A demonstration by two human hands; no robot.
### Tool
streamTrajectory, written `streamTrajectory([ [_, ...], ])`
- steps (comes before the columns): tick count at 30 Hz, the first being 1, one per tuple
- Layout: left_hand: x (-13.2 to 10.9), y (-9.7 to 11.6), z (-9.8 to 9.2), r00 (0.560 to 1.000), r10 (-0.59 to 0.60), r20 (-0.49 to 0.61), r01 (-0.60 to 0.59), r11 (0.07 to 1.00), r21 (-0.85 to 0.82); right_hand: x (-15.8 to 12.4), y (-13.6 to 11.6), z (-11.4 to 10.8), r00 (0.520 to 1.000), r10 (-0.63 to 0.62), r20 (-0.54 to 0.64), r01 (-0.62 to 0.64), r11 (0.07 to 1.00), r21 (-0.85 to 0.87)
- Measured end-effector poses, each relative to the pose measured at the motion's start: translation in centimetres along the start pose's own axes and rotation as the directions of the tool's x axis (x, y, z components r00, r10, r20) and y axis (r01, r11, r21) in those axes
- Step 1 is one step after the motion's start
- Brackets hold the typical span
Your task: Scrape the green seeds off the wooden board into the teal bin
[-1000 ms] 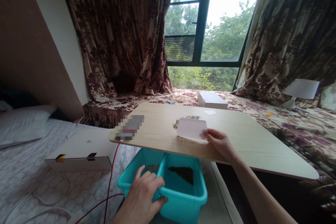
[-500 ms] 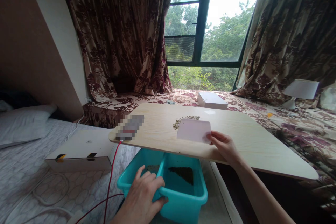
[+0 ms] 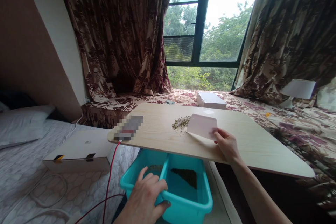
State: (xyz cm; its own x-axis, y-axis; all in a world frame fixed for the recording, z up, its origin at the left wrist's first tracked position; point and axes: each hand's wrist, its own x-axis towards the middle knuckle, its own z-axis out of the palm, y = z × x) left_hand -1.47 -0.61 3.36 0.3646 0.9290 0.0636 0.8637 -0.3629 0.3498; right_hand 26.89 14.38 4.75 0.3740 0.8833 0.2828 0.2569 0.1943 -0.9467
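My right hand (image 3: 225, 144) pinches a thin whitish translucent card (image 3: 202, 126) by its lower right corner, tilted above the wooden tabletop (image 3: 252, 140). The card's left edge is beside a loose heap of small greenish-brown seeds or grains (image 3: 181, 123) and covers part of it. Below the table's front edge, a turquoise two-compartment bin (image 3: 207, 196) is gripped by my left hand (image 3: 148, 194), with fingers and thumb around its near rim at the divider. A dark bank of similar grains (image 3: 185, 176) lies in the right compartment; a few grains (image 3: 155, 168) show in the left one.
A pixelated device (image 3: 129, 128) with a red cable (image 3: 110, 175) lies on the table's left end. A flat white box (image 3: 78, 147) rests on the bed. Behind the table are another white box (image 3: 211, 100) and a lamp (image 3: 299, 89). A small white piece (image 3: 209, 112) lies near the table's back edge.
My right hand has moved the card to the right and tilted it, uncovering more of the heap. The bin and my left hand appear slightly farther right.
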Motion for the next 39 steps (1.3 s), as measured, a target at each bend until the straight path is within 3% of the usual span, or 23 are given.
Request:
streamTrajectory([
  [17, -0.05, -0.15, 0.31, 1.000, -0.002, -0.022, 0.001, 1.000, -0.031, -0.23, -0.47, 0.11, 0.998, 0.051, 0.042, -0.051, 0.999, -0.002],
  [28, 0.01, -0.26, 0.35, 1.000, -0.005, -0.018, 0.005, 0.999, -0.036, -0.31, -0.26, -0.13, 0.998, 0.029, -0.047, -0.028, 1.000, 0.013],
  [39, -0.01, -0.11, 0.01, 1.000, -0.007, -0.022, 0.006, 0.998, -0.062, -0.35, -0.38, -0.01, 1.000, 0.027, 0.011, -0.028, 0.999, 0.040],
])
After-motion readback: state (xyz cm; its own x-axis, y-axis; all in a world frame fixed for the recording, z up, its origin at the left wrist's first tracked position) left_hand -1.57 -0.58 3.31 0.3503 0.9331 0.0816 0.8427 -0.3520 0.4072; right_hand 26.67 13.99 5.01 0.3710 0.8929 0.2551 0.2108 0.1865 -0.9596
